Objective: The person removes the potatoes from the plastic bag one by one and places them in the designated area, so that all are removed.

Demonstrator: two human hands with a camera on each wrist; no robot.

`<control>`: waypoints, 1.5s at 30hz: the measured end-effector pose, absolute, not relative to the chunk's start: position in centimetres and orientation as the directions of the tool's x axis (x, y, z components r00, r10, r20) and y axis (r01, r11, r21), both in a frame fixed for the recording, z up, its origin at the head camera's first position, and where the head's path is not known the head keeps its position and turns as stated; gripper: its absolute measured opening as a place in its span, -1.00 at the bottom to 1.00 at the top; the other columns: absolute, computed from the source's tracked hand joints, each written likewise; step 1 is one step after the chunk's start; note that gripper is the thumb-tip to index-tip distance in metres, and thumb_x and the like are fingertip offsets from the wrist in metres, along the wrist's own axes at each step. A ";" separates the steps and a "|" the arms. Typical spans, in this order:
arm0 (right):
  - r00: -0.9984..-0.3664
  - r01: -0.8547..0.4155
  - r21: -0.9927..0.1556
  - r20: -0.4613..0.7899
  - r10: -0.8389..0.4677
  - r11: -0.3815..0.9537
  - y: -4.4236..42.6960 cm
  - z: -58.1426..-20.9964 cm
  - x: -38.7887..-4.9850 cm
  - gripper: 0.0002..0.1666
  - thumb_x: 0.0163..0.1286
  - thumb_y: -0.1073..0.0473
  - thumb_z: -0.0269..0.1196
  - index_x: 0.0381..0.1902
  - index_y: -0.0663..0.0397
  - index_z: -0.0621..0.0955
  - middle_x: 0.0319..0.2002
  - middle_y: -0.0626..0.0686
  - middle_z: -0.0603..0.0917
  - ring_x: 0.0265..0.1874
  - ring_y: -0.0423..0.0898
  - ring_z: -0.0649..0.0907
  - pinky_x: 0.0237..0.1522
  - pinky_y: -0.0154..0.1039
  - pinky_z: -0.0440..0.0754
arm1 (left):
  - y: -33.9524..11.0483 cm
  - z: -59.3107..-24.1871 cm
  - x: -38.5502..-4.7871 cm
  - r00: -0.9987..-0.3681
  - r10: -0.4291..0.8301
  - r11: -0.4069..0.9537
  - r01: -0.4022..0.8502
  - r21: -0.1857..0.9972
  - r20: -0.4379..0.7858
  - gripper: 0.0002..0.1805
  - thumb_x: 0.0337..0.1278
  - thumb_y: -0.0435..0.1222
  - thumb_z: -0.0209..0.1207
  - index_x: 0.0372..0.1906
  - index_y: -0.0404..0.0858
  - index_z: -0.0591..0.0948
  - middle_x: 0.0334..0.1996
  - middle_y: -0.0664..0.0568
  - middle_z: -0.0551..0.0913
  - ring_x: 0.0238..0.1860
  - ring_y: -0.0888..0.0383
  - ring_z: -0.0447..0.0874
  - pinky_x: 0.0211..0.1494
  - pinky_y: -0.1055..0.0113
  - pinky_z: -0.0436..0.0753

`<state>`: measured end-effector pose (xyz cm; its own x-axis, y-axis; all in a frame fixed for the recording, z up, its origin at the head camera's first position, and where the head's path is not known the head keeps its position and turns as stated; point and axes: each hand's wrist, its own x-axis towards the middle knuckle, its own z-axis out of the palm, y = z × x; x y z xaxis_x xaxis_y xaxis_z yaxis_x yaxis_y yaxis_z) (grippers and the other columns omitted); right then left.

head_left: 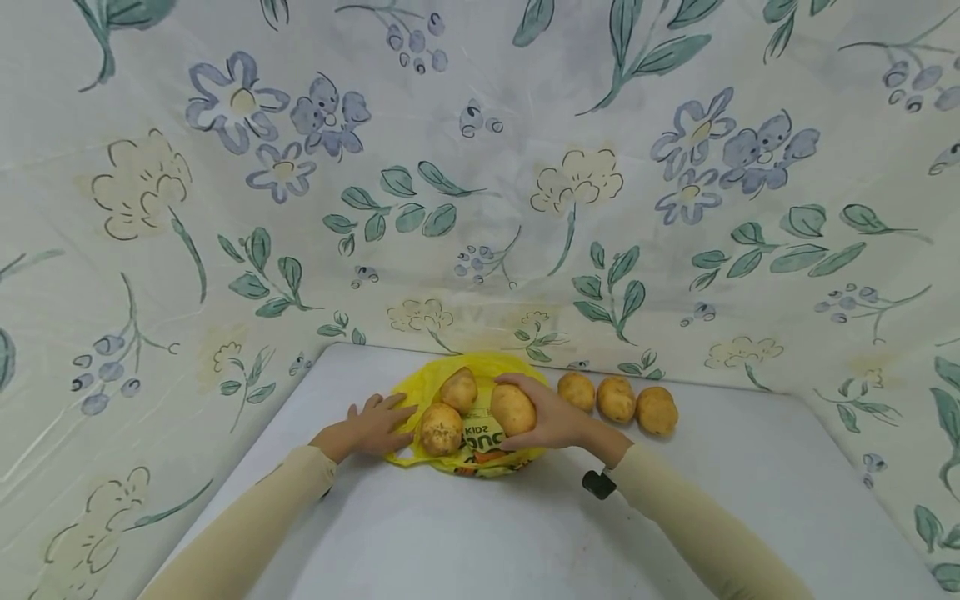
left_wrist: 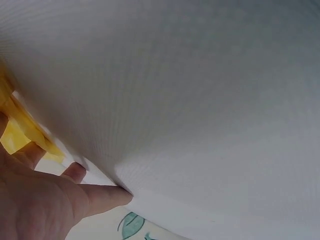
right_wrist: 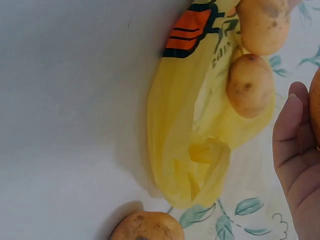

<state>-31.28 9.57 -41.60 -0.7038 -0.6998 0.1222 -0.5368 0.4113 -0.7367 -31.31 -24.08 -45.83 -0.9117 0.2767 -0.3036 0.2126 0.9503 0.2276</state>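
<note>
A yellow plastic bag (head_left: 487, 463) with printing lies flat on the white table. Two potatoes (head_left: 442, 429) (right_wrist: 250, 86) rest on its left part in the head view, touching each other. My right hand (head_left: 551, 414) grips a potato (head_left: 513, 409) over the bag's right part; in the right wrist view that hand (right_wrist: 300, 165) and the potato's edge (right_wrist: 315, 107) show at the right border. My left hand (head_left: 377, 425) rests at the bag's left edge, fingers spread; in the left wrist view the hand (left_wrist: 45, 200) touches the table and yellow plastic (left_wrist: 25, 127).
Three potatoes (head_left: 576, 391) (head_left: 617, 399) (head_left: 657, 411) stand in a row on the table (head_left: 450, 533), right of the bag, close to the back edge. A floral sheet (head_left: 480, 208) hangs behind and at both sides.
</note>
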 end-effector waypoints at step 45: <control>-0.834 -0.441 -0.767 0.159 -0.528 0.466 17.1 -42.3 -31.2 0.04 0.07 0.07 0.54 0.42 -0.23 0.23 0.36 0.15 0.36 0.04 0.08 0.54 -0.02 -0.07 0.62 | -24.0 -45.9 -31.2 -0.920 0.255 0.956 0.194 0.221 -0.297 -0.33 0.35 0.07 0.08 0.47 -0.09 0.33 0.54 -0.21 0.09 0.48 -0.43 -0.05 0.33 -0.57 -0.10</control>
